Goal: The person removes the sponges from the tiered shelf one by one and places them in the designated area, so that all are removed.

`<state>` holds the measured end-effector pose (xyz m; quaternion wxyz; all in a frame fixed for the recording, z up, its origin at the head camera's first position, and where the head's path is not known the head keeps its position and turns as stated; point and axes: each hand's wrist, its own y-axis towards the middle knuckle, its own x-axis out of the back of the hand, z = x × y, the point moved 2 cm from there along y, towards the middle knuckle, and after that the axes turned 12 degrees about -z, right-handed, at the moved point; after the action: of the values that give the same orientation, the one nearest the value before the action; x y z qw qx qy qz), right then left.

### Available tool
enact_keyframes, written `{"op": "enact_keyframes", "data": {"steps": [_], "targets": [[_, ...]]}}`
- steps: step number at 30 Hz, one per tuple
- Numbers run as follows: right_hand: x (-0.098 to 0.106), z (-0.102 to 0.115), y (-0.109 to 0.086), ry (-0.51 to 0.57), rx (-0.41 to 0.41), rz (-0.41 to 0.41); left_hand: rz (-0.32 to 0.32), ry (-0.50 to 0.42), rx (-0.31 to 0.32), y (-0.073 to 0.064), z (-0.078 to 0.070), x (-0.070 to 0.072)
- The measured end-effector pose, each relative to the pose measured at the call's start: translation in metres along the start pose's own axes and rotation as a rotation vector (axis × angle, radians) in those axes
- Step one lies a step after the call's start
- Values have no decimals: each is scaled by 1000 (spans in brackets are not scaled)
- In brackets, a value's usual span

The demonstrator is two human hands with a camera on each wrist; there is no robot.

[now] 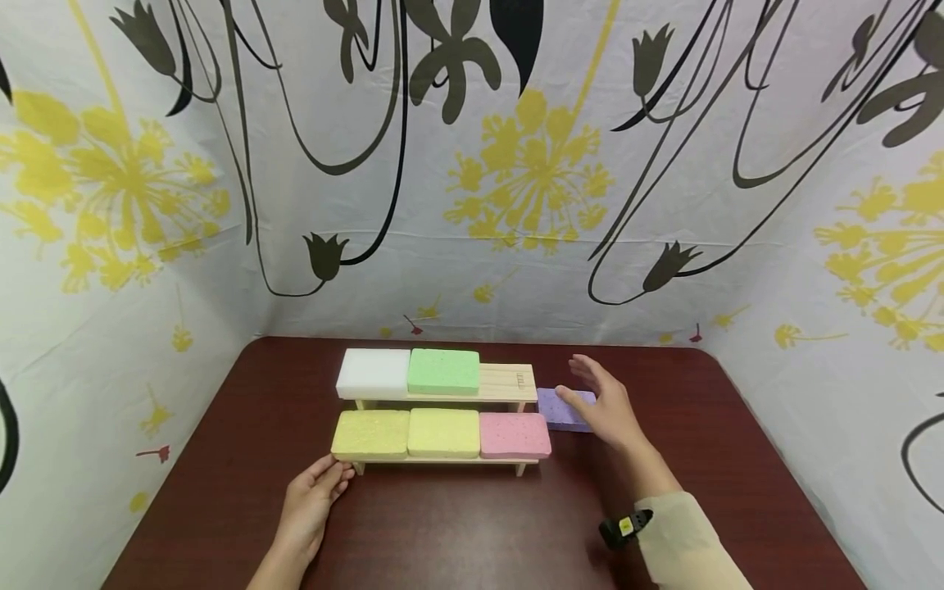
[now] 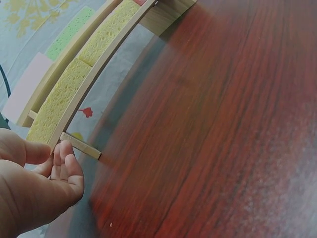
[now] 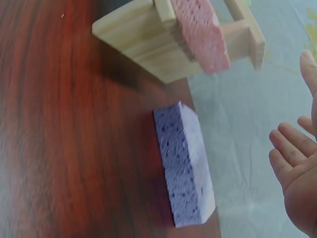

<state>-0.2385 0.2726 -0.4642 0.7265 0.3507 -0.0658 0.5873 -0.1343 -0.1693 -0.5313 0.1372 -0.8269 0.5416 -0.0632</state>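
Note:
A two-tier wooden stand (image 1: 505, 381) holds the sponges. On its upper tier lie a white sponge (image 1: 374, 373) and a green sponge (image 1: 444, 371), with bare wood to their right. Its lower tier bears a dark yellow sponge (image 1: 371, 434), a light yellow sponge (image 1: 444, 433) and a pink sponge (image 1: 514, 435). My left hand (image 1: 311, 500) pinches the left end of the lower tier between thumb and fingers. Beside the stand's right end, a purple sponge (image 3: 181, 163) lies on the table. Over it is my right hand (image 1: 606, 406), fingers spread, apart from the sponge in the right wrist view.
The dark red-brown table (image 1: 472, 533) has rounded far corners. A white cloth (image 1: 413, 303) printed with flowers hangs behind it and along both sides. A dark band with a yellow-marked piece (image 1: 625, 527) is on the right wrist by the sleeve.

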Motion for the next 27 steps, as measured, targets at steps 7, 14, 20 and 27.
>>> {"op": "enact_keyframes", "data": {"steps": [7,14,20,27], "targets": [[-9,12,4,44,14,8,-4,19,19,0,0,0],[-13,29,5,95,37,25,-2,27,19,0,0,0],[-20,38,8,104,66,40,0,31,22,2,0,0],[-30,43,12,85,101,64,-2,32,24,2,-1,-1]]}}
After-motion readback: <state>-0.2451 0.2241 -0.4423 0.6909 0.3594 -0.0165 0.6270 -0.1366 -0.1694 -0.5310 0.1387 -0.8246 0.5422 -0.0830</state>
